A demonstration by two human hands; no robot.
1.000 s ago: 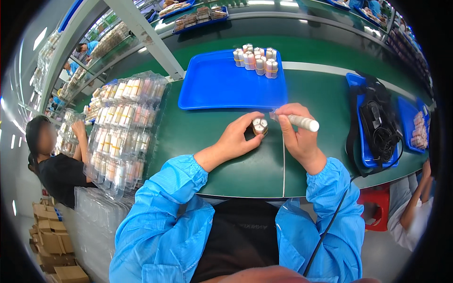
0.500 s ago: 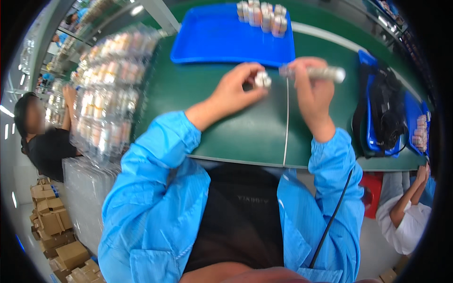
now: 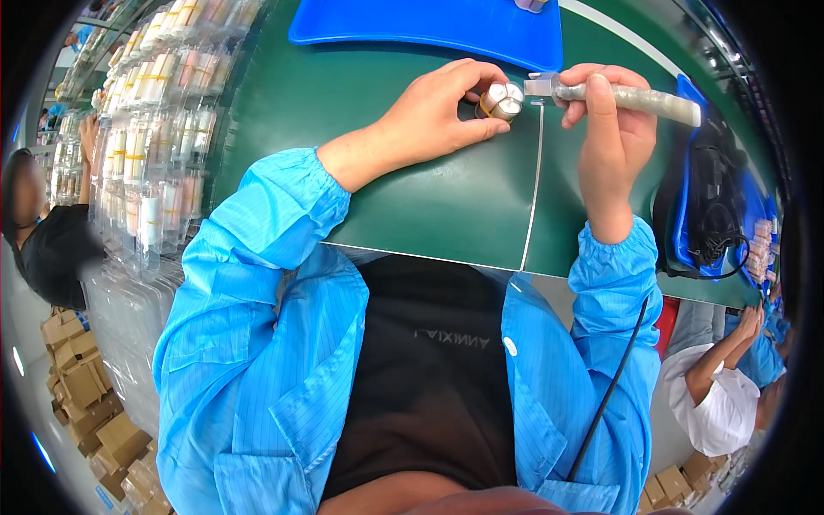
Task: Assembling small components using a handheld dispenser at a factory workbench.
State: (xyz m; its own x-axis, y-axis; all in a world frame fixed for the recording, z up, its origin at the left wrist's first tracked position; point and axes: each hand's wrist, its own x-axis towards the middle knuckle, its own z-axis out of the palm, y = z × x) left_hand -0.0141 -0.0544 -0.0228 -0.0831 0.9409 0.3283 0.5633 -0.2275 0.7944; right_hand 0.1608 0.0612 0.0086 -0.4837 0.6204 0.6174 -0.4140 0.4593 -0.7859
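My left hand (image 3: 442, 107) is closed around a small bundle of cylinders (image 3: 503, 103), which look like battery cells. Their round white ends face up and toward the right, and a yellowish band runs around the side. In my right hand (image 3: 614, 124) is a hand tool with a thick, pale, wrapped-looking handle (image 3: 668, 103) and a flat, metallic-looking tip (image 3: 539, 87). Held nearly level, the tool points left, its tip just beside the bundle's ends. Whether the two touch, I cannot tell. Both hands are above the green tabletop (image 3: 412, 206).
A blue tray (image 3: 421, 50) lies beyond my hands, a small bundle at its far right. Stacked clear plastic trays (image 3: 154, 137) of cylinders stand left. At right, another blue tray (image 3: 683, 232) holds a black item with a cord (image 3: 712, 197). People sit at both sides; cardboard boxes (image 3: 86, 378) are lower left.
The tool's tip is closer to the bundle, and the bundle's ends now show clearly. My view has shifted, so the far tray sits higher in the picture and most of its bundles are out of sight.
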